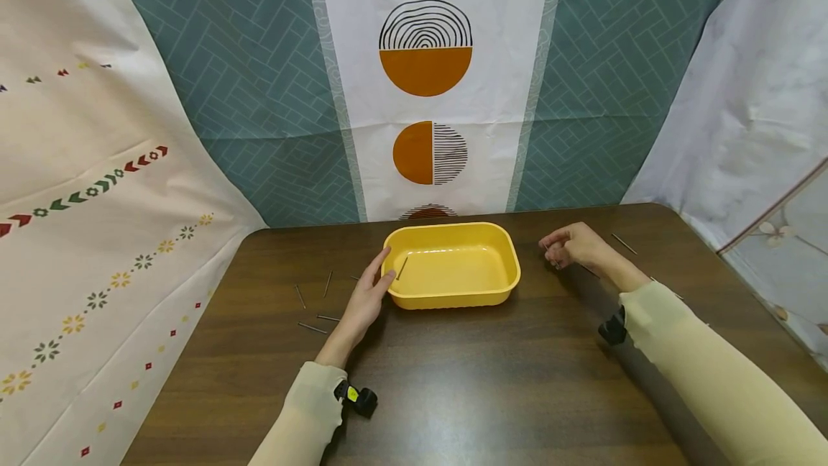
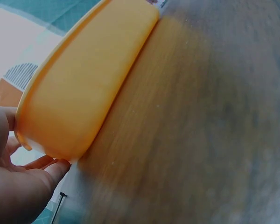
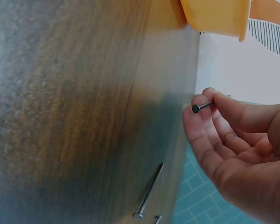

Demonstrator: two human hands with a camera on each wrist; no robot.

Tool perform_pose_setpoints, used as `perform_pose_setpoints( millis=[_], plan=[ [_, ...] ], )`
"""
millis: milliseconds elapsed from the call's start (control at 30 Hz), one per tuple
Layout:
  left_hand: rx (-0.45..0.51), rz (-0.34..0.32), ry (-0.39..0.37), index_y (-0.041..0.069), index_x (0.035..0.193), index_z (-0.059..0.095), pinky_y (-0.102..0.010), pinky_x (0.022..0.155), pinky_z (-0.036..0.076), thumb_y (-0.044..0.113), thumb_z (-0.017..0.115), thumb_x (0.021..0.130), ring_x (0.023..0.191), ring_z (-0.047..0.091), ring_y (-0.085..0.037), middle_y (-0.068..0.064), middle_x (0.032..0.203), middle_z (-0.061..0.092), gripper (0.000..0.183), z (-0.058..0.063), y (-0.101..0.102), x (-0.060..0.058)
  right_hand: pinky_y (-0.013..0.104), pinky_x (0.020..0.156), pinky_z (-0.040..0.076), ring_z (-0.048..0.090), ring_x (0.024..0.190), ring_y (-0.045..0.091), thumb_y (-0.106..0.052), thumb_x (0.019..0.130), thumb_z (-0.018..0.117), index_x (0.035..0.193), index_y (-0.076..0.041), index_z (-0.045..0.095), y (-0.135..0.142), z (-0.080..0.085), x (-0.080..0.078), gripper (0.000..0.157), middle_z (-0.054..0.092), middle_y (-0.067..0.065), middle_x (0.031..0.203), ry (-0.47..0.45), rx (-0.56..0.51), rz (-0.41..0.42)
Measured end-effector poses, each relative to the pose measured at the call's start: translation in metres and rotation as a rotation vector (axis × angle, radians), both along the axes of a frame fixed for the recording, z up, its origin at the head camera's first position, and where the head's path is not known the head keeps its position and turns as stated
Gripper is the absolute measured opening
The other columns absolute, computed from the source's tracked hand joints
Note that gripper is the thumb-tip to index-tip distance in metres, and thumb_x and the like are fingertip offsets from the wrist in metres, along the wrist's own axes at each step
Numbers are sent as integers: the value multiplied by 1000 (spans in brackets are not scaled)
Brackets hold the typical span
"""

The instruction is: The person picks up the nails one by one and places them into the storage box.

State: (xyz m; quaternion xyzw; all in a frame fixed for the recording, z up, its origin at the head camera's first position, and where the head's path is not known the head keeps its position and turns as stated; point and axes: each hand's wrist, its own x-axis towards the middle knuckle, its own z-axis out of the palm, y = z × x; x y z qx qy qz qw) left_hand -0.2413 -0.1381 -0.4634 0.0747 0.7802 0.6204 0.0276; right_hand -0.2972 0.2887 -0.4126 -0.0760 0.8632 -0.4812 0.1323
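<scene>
A yellow plastic tray [image 1: 453,300] stands on the table with one nail [image 1: 402,268] inside it, near its left end. My left hand [image 1: 366,300] holds that end, thumb at the rim and fingers against the outside wall [image 2: 79,88]. To the right of the tray, my right hand [image 1: 576,247] is held over the table. Its thumb and fingertips pinch a nail [image 3: 204,106], whose flat head shows in the right wrist view. Below that hand, another nail [image 3: 149,191] lies on the wood.
Several loose nails, one of them this nail [image 1: 300,296], lie left of the tray. More lie on the right, including a nail [image 1: 624,243] beyond the right wrist and some partly covered by the forearm. Patterned cloth [image 1: 272,92] hangs behind the brown table [image 1: 453,380].
</scene>
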Motion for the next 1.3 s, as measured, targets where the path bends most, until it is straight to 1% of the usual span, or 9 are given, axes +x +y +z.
perform_pose_setpoints(
  millis=[100,300,533,633,800,933,1033,1200,1300],
  plan=[
    [1,0,-4,19,165,31,-52,126,21,23,49,112,158,19,-31,-8,172,22,57,0,0,0,34,73,62,68,77,18,14,94,60,126,26,57,-1,1,-1,34,73,26,101,17,-30,-5],
    [8,-12,3,18,165,30,-51,126,22,23,49,112,158,19,-31,-9,172,21,57,1,0,1,38,74,63,69,77,19,10,94,66,122,25,59,-3,4,-3,32,74,24,97,20,-42,-34],
    [9,-11,7,18,165,30,-51,126,21,23,48,112,158,19,-30,-7,172,21,56,2,0,0,34,73,63,68,79,18,9,96,66,125,25,57,-5,10,-4,34,72,22,109,8,-86,-35],
    [4,-11,14,17,165,30,-52,126,21,23,48,112,158,18,-31,-8,172,21,56,1,-1,0,35,74,63,68,81,18,10,96,66,126,25,57,-7,13,-4,35,71,22,114,-1,-84,-41],
    [1,-17,23,15,165,30,-55,126,19,22,49,112,158,16,-35,-12,172,20,57,-1,-1,0,36,76,63,68,84,21,9,96,65,128,24,57,-7,16,-3,36,71,23,116,-15,-62,-57],
    [-5,-15,19,15,165,30,-55,126,19,22,49,112,158,16,-36,-12,172,20,57,-2,-1,0,36,76,63,68,86,22,8,96,66,129,23,57,-9,19,-3,37,71,22,117,-24,-64,-56],
    [-4,-10,14,16,165,31,-54,126,19,22,50,112,158,17,-34,-11,172,21,57,-1,-1,0,35,76,63,69,87,21,8,96,66,129,23,56,-10,21,-4,38,72,18,115,-27,-76,-52],
    [0,-6,8,18,165,31,-52,126,19,21,49,112,158,17,-31,-8,172,22,56,0,-1,0,33,76,63,69,84,19,7,97,66,132,24,54,-14,24,-5,41,73,6,105,-34,-126,-51],
    [1,-10,9,18,165,31,-52,127,18,22,49,112,159,16,-31,-8,172,21,56,0,-1,0,34,77,63,70,82,18,6,97,66,133,24,53,-17,26,-6,42,72,4,103,-40,-158,-59]
  ],
)
